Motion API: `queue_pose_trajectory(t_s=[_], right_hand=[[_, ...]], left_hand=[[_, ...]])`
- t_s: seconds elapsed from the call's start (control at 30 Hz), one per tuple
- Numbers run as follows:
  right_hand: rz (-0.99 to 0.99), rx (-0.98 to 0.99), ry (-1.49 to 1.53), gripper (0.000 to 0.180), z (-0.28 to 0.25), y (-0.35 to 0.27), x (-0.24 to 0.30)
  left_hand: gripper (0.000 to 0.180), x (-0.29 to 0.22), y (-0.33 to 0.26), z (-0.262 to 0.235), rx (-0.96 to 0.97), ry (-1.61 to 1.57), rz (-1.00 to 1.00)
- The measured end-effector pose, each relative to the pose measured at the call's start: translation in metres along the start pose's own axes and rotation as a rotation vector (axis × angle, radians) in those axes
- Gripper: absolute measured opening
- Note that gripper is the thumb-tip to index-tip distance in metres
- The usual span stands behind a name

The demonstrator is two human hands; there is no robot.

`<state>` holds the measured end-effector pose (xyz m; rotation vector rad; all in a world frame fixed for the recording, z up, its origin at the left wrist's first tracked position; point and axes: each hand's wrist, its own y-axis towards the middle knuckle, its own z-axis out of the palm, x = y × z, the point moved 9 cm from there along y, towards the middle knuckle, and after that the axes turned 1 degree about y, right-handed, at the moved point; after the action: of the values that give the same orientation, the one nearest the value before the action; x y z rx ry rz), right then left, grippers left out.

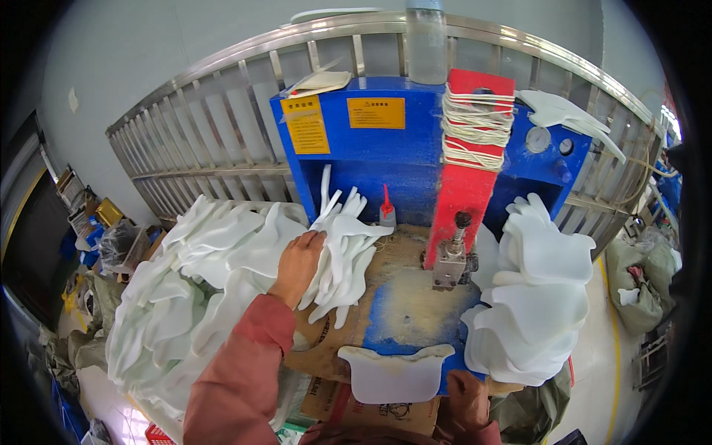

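My left hand (298,261) reaches forward to a loose bunch of white moulded pads (345,256), its fingers together and bent over the edge of a pad there. My right hand (467,399) is at the front edge of the work surface, curled closed; its fingertips are hidden, so whatever it may hold cannot be seen. Just left of it lies a single white pad (397,377) with a wavy, rough upper edge. Ahead stands a blue press (386,163) with a red arm (469,200) and a metal head (451,268) over a dusty blue plate (415,308).
A big heap of white pads (215,259) fills the left side, and a tall stack (541,297) stands at the right. A red-tipped bottle (386,211) sits at the back. Behind runs a metal railing (237,111); a clear bottle (426,44) stands on the press.
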<state>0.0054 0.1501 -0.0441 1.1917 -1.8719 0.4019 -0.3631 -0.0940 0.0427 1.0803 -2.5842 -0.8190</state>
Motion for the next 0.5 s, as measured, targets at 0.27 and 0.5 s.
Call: queue_pose_trajectory(t_s=[0.27,0.5], right_hand=[[-0.187,-0.05,0.078,0.016,-0.01,0.019,0.059],[-0.803,0.117,-0.211,0.062,0.022,0.001,0.172]], left_hand=[[0.027,-0.009,-0.004,-0.112,-0.101,-0.412,-0.091],[0.029,-0.049,-0.104,-0.115,0.599,-1.11,-0.446]])
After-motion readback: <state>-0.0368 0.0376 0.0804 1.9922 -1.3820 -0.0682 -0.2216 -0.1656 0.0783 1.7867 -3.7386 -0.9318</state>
